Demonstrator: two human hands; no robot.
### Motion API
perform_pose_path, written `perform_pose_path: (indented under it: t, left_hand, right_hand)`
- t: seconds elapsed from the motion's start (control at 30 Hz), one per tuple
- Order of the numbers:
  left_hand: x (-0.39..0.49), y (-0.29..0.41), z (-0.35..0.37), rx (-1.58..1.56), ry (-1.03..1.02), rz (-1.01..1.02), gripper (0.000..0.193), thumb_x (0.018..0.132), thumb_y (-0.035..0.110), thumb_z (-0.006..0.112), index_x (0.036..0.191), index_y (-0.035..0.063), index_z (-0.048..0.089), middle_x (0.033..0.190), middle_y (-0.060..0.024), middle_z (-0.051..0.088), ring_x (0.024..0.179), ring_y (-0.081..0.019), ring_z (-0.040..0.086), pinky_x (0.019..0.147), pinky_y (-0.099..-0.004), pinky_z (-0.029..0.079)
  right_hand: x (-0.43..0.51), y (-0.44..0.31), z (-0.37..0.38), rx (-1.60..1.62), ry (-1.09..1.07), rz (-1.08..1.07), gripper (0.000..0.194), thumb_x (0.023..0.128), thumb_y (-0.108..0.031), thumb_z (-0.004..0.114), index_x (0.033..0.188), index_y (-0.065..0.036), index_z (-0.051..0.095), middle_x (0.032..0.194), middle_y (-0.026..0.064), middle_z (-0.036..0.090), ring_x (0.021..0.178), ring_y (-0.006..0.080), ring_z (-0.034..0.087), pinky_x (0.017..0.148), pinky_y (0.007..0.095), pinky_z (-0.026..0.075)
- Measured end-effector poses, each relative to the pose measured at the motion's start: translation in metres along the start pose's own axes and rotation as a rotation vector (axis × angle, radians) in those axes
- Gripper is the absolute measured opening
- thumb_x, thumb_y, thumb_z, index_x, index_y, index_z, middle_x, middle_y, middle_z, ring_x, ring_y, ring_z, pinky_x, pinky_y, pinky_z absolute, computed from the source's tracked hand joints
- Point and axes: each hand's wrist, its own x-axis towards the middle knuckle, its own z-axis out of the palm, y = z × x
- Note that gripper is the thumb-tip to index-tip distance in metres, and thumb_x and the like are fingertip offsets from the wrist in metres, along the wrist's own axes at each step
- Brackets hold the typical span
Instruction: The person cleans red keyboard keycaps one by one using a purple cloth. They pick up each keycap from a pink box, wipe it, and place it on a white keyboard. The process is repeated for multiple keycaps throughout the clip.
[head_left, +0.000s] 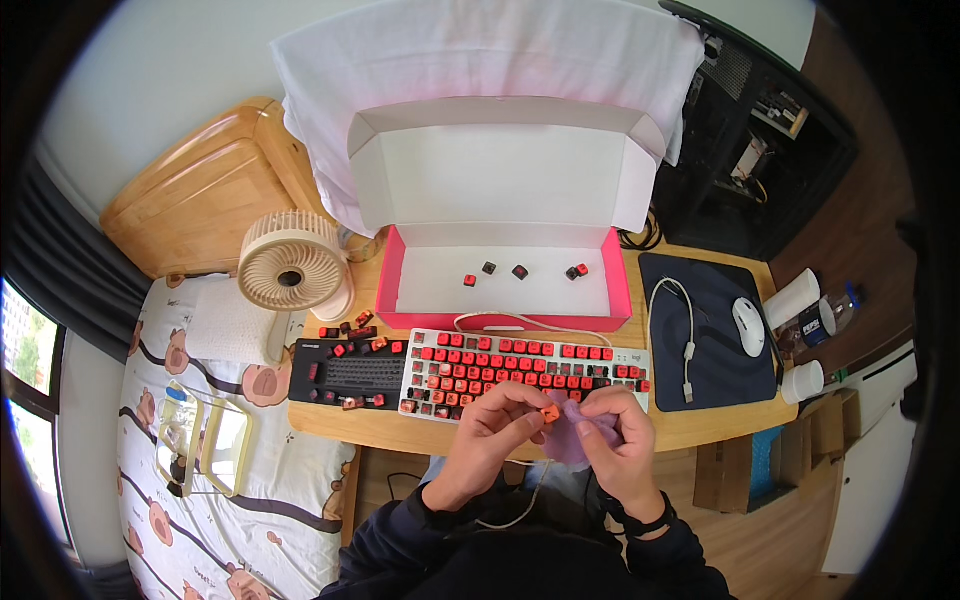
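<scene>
Between the thumb and fingers of my left hand (495, 427) is a small orange-red keycap (551, 413). My right hand (616, 439) pinches a bunched purple cloth (564, 444), which hangs beside the keycap. Both hands are above the front edge of a white Logitech keyboard (415, 358), hiding part of its lower rows. Red and dark keycaps fill most of that keyboard. To its left lies a black keyboard (304, 367) with several loose red and black keycaps (362, 319) on and behind it.
Behind the keyboards stands an open pink-and-white box (504, 296) holding several keycaps (520, 272). A beige fan (289, 262) is at the left. On the right are a dark mouse pad (660, 337) with a white mouse (748, 327) and cable (688, 351), paper cups (802, 382), and an open computer case (750, 150).
</scene>
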Motion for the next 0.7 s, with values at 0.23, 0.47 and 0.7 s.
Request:
perform_pose_path:
  t: [0.23,0.47,0.7]
  left_hand:
    - [0.002,0.003,0.007,0.048,0.022,-0.042,0.02,0.102,0.002,0.059,0.121,0.001,0.066,0.107,-0.0076,0.071,0.092,-0.0143,0.066,0.082,-0.0305,0.054]
    - [0.002,-0.003,0.009,0.12,0.096,0.033,0.022,0.101,0.0,0.063,0.123,0.0002,0.065,0.106,-0.0058,0.071,0.095,-0.0125,0.068,0.085,-0.0281,0.055]
    - [0.001,-0.002,0.011,0.198,0.088,0.026,0.026,0.099,0.0,0.067,0.124,-0.0005,0.065,0.107,-0.0053,0.071,0.097,-0.0112,0.067,0.087,-0.0267,0.055]
  right_hand:
    - [0.0,0.002,0.001,-0.023,-0.036,-0.024,0.015,0.092,0.006,0.064,0.105,-0.001,0.06,0.105,0.0091,0.06,0.095,0.0137,0.06,0.088,0.0276,0.049]
    - [0.001,0.0,0.001,-0.033,-0.064,-0.026,0.015,0.092,0.005,0.066,0.104,-0.001,0.061,0.105,0.0093,0.06,0.095,0.0138,0.06,0.088,0.0273,0.048]
    - [0.001,0.0,0.002,-0.038,-0.02,-0.025,0.014,0.09,0.005,0.068,0.102,-0.001,0.064,0.103,0.0104,0.065,0.094,0.0186,0.065,0.085,0.0294,0.052]
